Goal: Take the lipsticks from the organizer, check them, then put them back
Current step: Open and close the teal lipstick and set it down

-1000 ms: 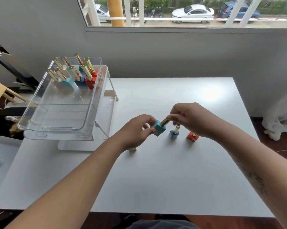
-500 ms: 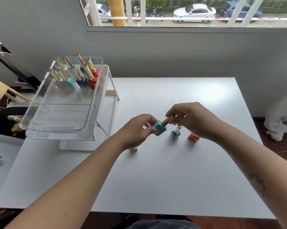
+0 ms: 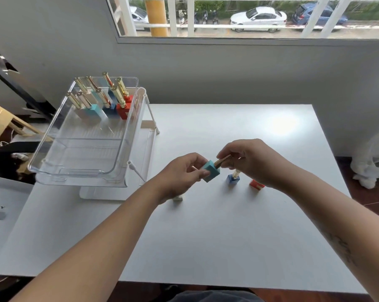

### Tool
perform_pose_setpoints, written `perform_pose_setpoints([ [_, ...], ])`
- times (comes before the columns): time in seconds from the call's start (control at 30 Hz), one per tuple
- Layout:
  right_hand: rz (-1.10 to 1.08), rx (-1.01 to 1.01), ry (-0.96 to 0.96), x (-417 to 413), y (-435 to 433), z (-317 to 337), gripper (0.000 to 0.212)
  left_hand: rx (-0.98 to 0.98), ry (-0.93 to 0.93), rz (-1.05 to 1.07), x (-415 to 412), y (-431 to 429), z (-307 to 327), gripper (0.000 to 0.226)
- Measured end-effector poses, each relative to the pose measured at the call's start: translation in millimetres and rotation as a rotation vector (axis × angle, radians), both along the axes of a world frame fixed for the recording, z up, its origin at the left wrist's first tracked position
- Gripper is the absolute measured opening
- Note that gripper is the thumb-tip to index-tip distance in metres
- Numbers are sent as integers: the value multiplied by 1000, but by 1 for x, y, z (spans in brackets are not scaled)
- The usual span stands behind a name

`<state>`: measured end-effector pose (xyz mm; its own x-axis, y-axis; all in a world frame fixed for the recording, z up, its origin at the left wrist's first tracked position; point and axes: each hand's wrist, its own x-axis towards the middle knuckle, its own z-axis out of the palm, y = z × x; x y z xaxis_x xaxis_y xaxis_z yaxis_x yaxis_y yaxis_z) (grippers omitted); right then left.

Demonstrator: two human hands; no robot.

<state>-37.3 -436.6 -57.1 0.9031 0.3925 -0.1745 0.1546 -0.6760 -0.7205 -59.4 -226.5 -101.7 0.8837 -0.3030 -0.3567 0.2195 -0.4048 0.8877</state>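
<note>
Since a second ago the counter [image 3: 206, 247] and the clear organizer [image 3: 75, 171] on its left side keep their places. Only the right hand [image 3: 254, 160] has drawn a little up and to the right, so more of the gold tube shows than before. I judge that the teal lipstick [image 3: 211, 173] is being pulled open for checking, not yet returned.

The left hand [image 3: 182, 175] grips the teal square base, its fingers [image 3: 198, 174] curled around it. The right fingers [image 3: 227, 152] pinch the gold tube. The lipstick is held above the counter, between the two hands. Its long axis is tilted: the base points down-left toward the person, and the gold end points up-right and is hidden in the fingers.

A blue lipstick [image 3: 232, 179] and a red lipstick [image 3: 257, 185] stand near on the counter.
</note>
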Motion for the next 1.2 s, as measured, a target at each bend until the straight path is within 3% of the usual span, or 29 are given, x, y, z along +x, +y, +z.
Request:
perform_pose_setpoints([
  [0.47, 2, -59, 0, -2, -1, -5, 26, 79, -163, 23, -11, -9, -10, 11],
  [0.77, -11, 32, 113, -2, -4, -2, 14, -8, -47, 14, -9, -7, -9, 13],
  [0.97, 8, -19, 75, 0, -5, -10, 23, 31, -94, 10, -11, -10, -17, 10],
  [1.2, 93, -147, 46, -1, 2, -20, 7, 53, -56, 92, -22, -16, -40, 14],
])
